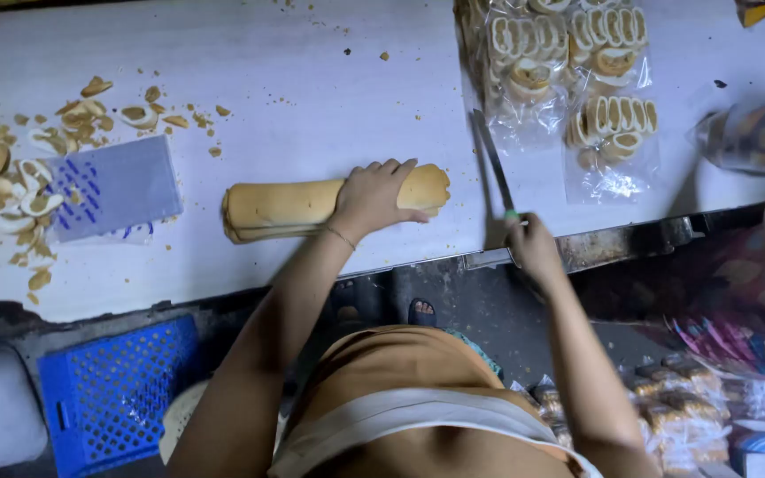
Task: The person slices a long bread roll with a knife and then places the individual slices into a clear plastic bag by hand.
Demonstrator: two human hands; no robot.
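Left hand (375, 196) presses cake roll (294, 205); right hand (531, 248) holds knife (493, 164).

My left hand (374, 196) lies palm down, fingers spread forward, arm extended. My right hand (530, 245) is fisted in a tight grip, forearm angled inward.
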